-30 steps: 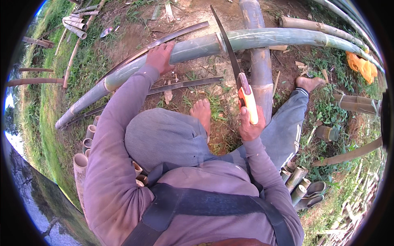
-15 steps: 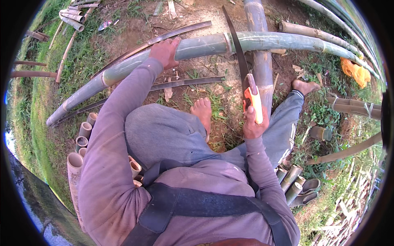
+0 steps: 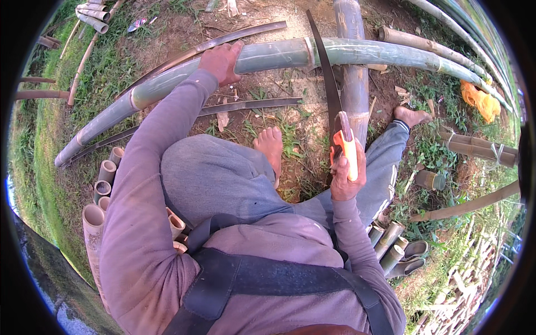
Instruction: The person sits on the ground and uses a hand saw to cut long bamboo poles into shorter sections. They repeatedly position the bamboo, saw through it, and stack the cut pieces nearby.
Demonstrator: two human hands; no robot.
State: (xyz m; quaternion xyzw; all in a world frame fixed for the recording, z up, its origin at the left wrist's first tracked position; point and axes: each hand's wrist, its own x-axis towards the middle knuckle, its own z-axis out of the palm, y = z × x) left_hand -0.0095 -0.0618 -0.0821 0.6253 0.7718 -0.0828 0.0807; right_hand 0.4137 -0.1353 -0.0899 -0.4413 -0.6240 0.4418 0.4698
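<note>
A long green bamboo pole [image 3: 262,58] lies crosswise ahead of me. My left hand [image 3: 221,62] grips it from above, fingers wrapped over its top, left of the pale ring at a joint. In my right hand [image 3: 349,170] is a handsaw [image 3: 345,149] by its orange handle, fist closed around it. The dark, slightly curved saw blade [image 3: 324,62] reaches away from me across the pole, just right of that joint. Whether the teeth have cut in cannot be made out. Beneath the pole, a thicker grey-green bamboo log [image 3: 354,95] runs away from me.
Split bamboo strips [image 3: 251,105] lie on both sides of the pole. Cut bamboo tubes [image 3: 104,188] stand at my left, and more cut pieces [image 3: 389,240] lie at my right. An orange plastic bag [image 3: 481,100] sits far right. My bare foot [image 3: 269,149] rests near the pole.
The saw and my right hand have drawn back a little toward me, the blade still across the pole. My left hand keeps its grip. The whole view has shifted slightly.
</note>
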